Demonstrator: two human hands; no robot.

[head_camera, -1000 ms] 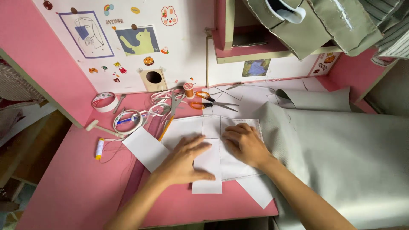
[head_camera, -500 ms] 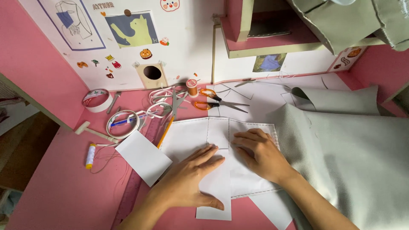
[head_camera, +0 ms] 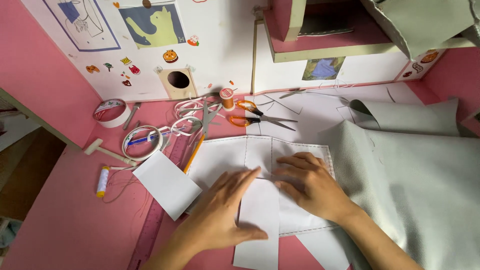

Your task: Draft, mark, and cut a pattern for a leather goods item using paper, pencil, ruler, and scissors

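Both my hands lie flat on white paper pattern pieces on a pink table. My left hand presses its palm on the large white sheet, its fingertips against a narrow white strip that runs toward me. My right hand rests spread on the right part of the sheet, beside its dashed edge. Neither hand grips anything. A separate white paper rectangle lies tilted just left of my left hand.
Grey-green fabric covers the table's right side. Orange-handled scissors, an orange thread spool, tape rolls, a pencil, a yellow spool and a purple ruler lie left and behind. A white wall with stickers stands at the back.
The view has tilted down and moved closer. My hands have shifted slightly on the paper, the left one sliding its fingers up along the narrow strip.
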